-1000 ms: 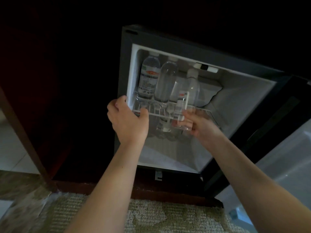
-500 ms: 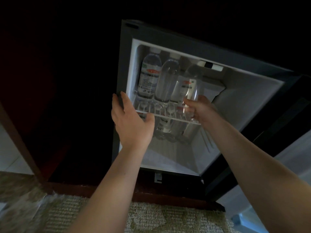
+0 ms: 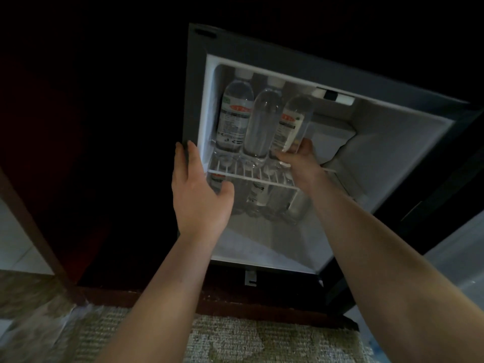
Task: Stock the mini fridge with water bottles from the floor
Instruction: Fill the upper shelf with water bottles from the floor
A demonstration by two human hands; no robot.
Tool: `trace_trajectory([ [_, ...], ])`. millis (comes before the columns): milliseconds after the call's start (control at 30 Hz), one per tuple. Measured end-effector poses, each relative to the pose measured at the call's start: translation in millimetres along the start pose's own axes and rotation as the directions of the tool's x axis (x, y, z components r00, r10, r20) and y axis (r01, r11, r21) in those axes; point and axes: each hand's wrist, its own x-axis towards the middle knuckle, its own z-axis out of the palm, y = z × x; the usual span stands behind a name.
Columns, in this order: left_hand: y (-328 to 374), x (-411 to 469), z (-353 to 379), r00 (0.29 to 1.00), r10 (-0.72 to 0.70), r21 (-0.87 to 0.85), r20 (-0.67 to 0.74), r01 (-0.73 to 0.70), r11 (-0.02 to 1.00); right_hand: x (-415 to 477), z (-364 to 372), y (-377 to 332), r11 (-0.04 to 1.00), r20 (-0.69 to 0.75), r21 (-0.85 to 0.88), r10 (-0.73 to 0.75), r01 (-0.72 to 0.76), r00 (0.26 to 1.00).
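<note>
The open mini fridge (image 3: 392,158) fills the upper middle of the head view. On its white wire shelf (image 3: 251,178) stand two water bottles: a labelled one (image 3: 235,113) at the left and a clear one (image 3: 262,121) beside it. My right hand (image 3: 301,161) grips the base of a third water bottle (image 3: 293,121), tilted just right of them over the shelf. My left hand (image 3: 199,189) is held with straight fingers at the fridge's left frame, thumb near the shelf's front edge. More bottles (image 3: 264,197) lie dimly below the shelf.
The fridge door (image 3: 445,195) hangs open at the right. A dark wooden cabinet (image 3: 78,153) surrounds the fridge, with its plinth (image 3: 235,302) below. A pale rug (image 3: 248,339) covers the floor in front. A freezer box (image 3: 332,137) sits at the upper right inside.
My right hand has lifted the third bottle up and further into the fridge, beside the two standing ones. My left hand let go of the shelf edge and straightened its fingers.
</note>
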Motion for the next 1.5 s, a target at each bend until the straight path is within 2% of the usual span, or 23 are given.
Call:
trace_trajectory([
  [133,-3,0,-3,1.000,0.002,-0.004,0.030,-0.002,1.000,7,-16,-11,0.945,0.105,-0.323,-0.011,0.045,0.994],
  [233,-4,2,-5,0.999,-0.001,-0.021,0.034,0.001,1.000,7,-22,-16,0.912,0.106,-0.407,-0.019,0.061,0.994],
  [400,-5,3,-4,1.000,0.006,-0.002,0.015,-0.006,1.000,1,-16,-13,0.934,0.011,-0.348,-0.086,0.085,0.996],
  [733,-3,3,-2,1.000,-0.001,0.005,0.012,0.001,1.000,-13,-9,-7,0.973,-0.013,-0.200,-0.117,0.112,0.993],
  [1033,-1,-6,-3,0.997,-0.023,0.034,0.072,0.021,0.999,-13,-15,-21,0.924,0.146,-0.365,-0.060,0.111,0.987],
  [1200,3,-4,-6,0.995,-0.046,0.029,0.089,0.044,0.999,-20,-13,-21,0.914,0.093,-0.397,-0.046,0.079,0.995],
  [1333,5,-7,-10,0.986,-0.123,0.005,0.116,0.123,0.992,-31,-12,-25,0.914,0.050,-0.404,-0.020,0.039,0.999],
  [1500,21,-13,-17,0.986,-0.136,0.005,0.097,0.136,0.991,-60,-21,-44,0.859,0.053,-0.512,0.011,0.018,0.999],
])
